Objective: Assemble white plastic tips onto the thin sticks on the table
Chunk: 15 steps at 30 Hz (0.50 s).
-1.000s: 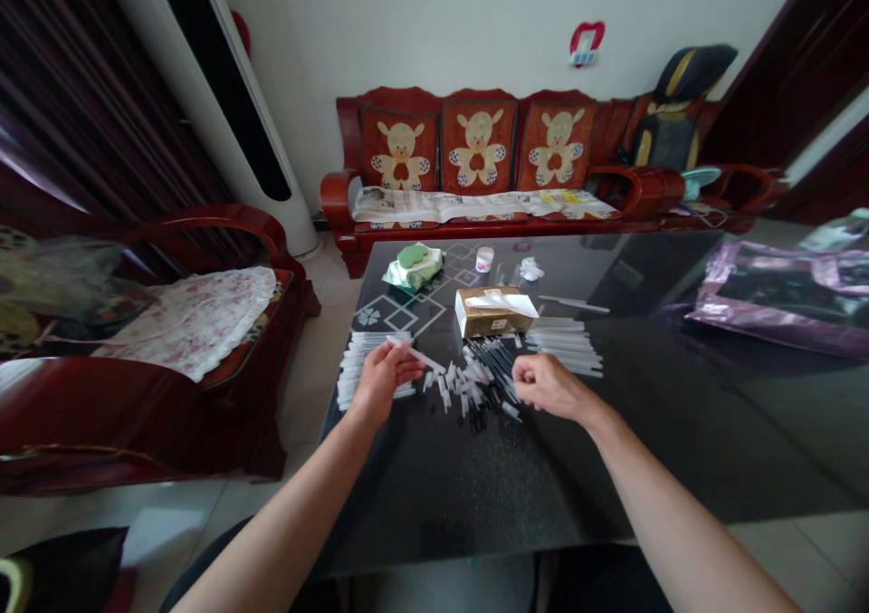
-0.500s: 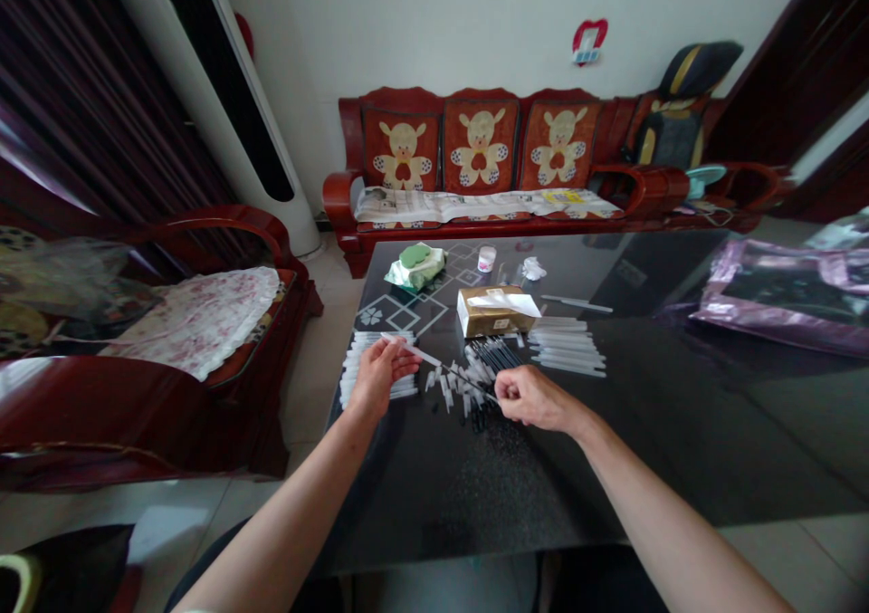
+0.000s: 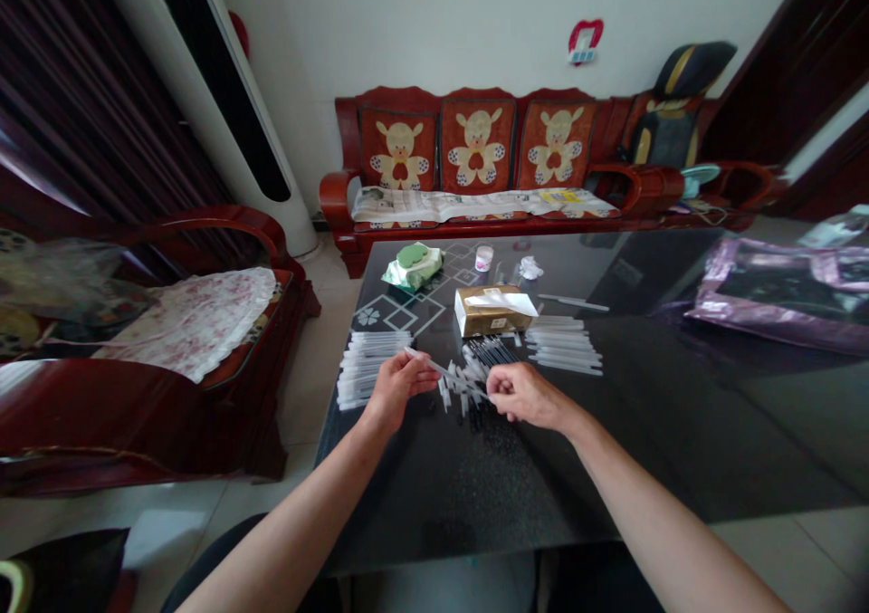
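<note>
My left hand [image 3: 400,387] is closed around a translucent white pen barrel [image 3: 440,370], which slants down to the right. My right hand [image 3: 524,394] pinches the end of a thin pen refill [image 3: 481,393] that runs into the barrel's right end; the fingers hide its tip. Beneath and between my hands lie loose, small whitish pen parts [image 3: 449,396] and several dark refills [image 3: 494,351]. A row of white pen barrels [image 3: 370,359] lies left of my left hand. Another row of white barrels [image 3: 565,345] is beyond my right hand.
Behind the pen parts stands a gold tissue box [image 3: 494,321]. Farther back are a green wipes pack [image 3: 412,269], a small cup [image 3: 483,259], crumpled tissue [image 3: 530,268] and a lone pen-like stick [image 3: 574,302]. A purple-edged plastic bag [image 3: 780,301] lies at right on the dark table [image 3: 543,504].
My left hand has moved right and slightly down with the barrel, closer to my right hand. Less of the refill shows between them now.
</note>
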{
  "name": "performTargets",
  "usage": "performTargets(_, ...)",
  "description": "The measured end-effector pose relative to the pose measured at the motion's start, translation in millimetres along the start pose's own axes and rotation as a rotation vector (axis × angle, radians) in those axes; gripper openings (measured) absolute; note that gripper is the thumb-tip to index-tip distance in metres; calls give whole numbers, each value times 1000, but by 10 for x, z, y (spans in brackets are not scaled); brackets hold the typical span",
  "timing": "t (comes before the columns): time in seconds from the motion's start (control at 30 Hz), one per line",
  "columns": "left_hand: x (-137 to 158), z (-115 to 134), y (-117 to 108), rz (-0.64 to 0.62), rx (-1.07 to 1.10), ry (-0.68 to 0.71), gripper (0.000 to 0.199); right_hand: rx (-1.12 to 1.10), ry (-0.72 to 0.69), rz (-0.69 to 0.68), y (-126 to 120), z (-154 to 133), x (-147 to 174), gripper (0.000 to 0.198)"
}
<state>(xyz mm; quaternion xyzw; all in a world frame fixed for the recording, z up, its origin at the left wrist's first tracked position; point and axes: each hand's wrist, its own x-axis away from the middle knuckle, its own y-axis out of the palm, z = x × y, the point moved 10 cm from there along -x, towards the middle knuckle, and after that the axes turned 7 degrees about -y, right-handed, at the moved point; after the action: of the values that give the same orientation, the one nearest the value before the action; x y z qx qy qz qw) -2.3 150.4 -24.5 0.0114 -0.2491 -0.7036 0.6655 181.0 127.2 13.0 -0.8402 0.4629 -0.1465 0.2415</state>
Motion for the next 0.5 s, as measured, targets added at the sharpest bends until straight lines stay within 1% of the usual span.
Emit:
performTargets(0.13, 43, -60, 63, -4, 16, -27, 28, -203, 41, 2, 52, 39, -26, 11)
performTargets(0.27, 70, -148, 145, -37, 52, -98, 22, -384, 22, 19, 88, 25, -52, 20)
performTargets(0.37, 78, -206, 188, -61, 86, -141, 19, -448, -13, 39, 94, 17, -69, 23)
performTargets(0.5, 75, -253, 199, -80, 135, -192, 15, -472, -36, 52, 101, 5, -69, 22)
